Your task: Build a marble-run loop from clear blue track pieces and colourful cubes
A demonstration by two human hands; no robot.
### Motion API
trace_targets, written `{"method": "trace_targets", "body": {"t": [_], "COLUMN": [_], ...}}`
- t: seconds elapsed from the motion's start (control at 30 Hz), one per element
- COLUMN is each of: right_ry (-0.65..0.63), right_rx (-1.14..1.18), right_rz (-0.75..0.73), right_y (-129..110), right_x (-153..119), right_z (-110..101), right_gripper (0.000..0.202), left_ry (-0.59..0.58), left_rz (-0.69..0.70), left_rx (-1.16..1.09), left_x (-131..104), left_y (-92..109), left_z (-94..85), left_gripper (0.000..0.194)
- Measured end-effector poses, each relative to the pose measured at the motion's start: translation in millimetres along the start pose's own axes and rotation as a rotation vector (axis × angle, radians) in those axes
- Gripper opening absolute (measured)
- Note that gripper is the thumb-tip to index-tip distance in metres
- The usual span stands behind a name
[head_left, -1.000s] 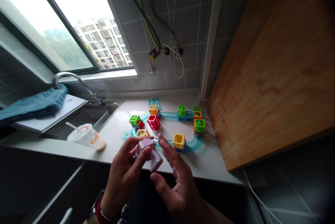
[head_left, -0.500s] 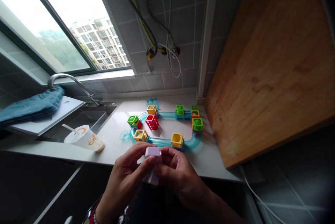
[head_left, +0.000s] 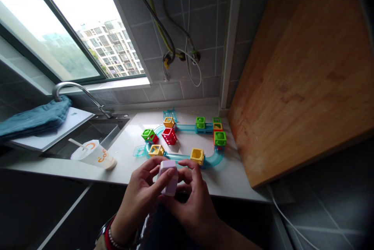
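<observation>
My left hand (head_left: 143,189) is closed round a small lilac block-like case (head_left: 170,182) with a whitish edge, its thumb across the near face. Its exact kind I cannot make out. On the case's right side my right hand (head_left: 194,199) is curved with its fingers apart. The right thumb lies at the case's lower end; whether it touches is unclear. A pale, crinkled strip (head_left: 145,228) hangs below the left hand. Just beyond the hands, on the white counter (head_left: 187,111), a loop of clear blue toy track (head_left: 215,159) carries yellow cube frames (head_left: 197,156) and green cube frames (head_left: 220,138).
A red cube frame (head_left: 169,136) sits inside the loop. On the left, a lidded drink cup (head_left: 95,153) with a straw leans near the sink (head_left: 109,137) and faucet (head_left: 78,86). A blue cloth (head_left: 37,117) lies on a white board. A large wooden board (head_left: 306,74) stands at right.
The lilac case has been turned and raised slightly in my left hand. My right hand's fingers have loosened and spread away from it, with the thumb moved down to its lower end.
</observation>
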State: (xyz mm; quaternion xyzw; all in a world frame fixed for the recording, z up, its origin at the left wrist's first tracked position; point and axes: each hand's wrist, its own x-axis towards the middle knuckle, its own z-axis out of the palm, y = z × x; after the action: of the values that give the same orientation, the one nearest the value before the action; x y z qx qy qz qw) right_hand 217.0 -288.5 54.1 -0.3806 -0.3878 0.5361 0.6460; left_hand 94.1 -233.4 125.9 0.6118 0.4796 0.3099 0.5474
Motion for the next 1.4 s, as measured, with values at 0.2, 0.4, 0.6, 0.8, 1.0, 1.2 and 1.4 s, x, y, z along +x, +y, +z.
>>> {"method": "trace_targets", "body": {"t": [0.2, 0.4, 0.6, 0.8, 1.0, 1.2, 1.4], "right_ry": [0.018, -0.044, -0.239, -0.482, -0.313, -0.117, -0.017], "right_rx": [0.156, 0.232, 0.016, -0.052, -0.127, -0.053, -0.011], "right_rz": [0.143, 0.156, 0.125, 0.112, 0.105, 0.124, 0.114], "right_y": [-2, -12, -30, -36, -23, -3, 7], "right_x": [0, 0, 11, 25, 26, 25, 23], "right_z": [1, -4, -24, -43, -39, -29, -22], "right_gripper": [0.065, 0.047, 0.034, 0.031, 0.037, 0.036, 0.040], "left_ry": [-0.004, -0.004, -0.083, -0.235, -0.211, -0.004, 0.037], "left_rz": [0.071, 0.109, 0.071, 0.000, -0.068, -0.031, 0.018], "left_rx": [0.136, 0.140, 0.139, 0.055, -0.026, -0.042, -0.050], "left_x": [7, 11, 16, 19, 27, 29, 28], "left_y": [8, 5, 11, 9, 1, -3, -6], "left_z": [-3.4, 4.9, -4.8, -18.2, -16.1, -9.2, -4.7], "left_gripper": [0.030, 0.025, 0.026, 0.026, 0.031, 0.043, 0.035]}}
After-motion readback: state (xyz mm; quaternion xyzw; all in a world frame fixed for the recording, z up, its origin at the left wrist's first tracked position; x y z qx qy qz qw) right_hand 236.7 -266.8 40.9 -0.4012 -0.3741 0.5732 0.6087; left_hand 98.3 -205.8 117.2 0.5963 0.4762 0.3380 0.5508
